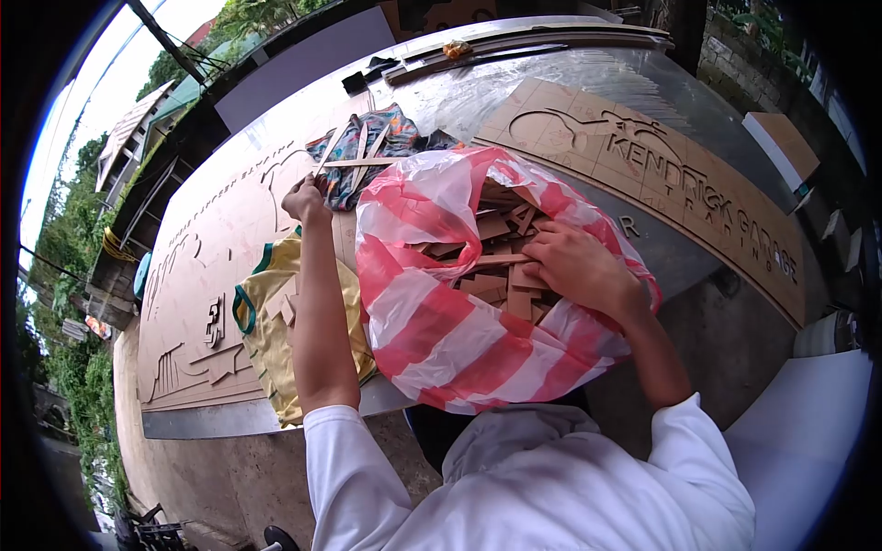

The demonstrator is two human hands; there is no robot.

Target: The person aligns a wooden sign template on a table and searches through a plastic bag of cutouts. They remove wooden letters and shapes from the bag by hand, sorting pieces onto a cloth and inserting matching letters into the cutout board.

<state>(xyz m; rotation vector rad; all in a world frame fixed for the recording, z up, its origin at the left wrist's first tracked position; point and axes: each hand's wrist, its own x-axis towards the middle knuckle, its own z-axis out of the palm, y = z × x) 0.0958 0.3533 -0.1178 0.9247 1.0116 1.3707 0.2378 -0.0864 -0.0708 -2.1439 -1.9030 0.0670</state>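
Observation:
A red-and-white striped plastic bag (450, 354) stands open in front of me, full of small flat brown board offcuts (491, 225). My right hand (583, 266) reaches over its right side, fingers bent and apart, fingertips touching the offcuts. My left hand (308, 199) is closed in a pinch on one end of a thin pale strip (325, 151). Other thin strips (363, 163) lie crossed on a patterned cloth (390, 131) just beyond it. Under my left forearm a yellow cloth with green trim (262, 317) carries a few small offcuts.
A large metal-topped table (606, 78) holds a cut brown board (184, 312) at left and a lettered board (680, 188) at right. Long dark strips (524, 41) lie along the far edge. A white panel (808, 432) stands at lower right.

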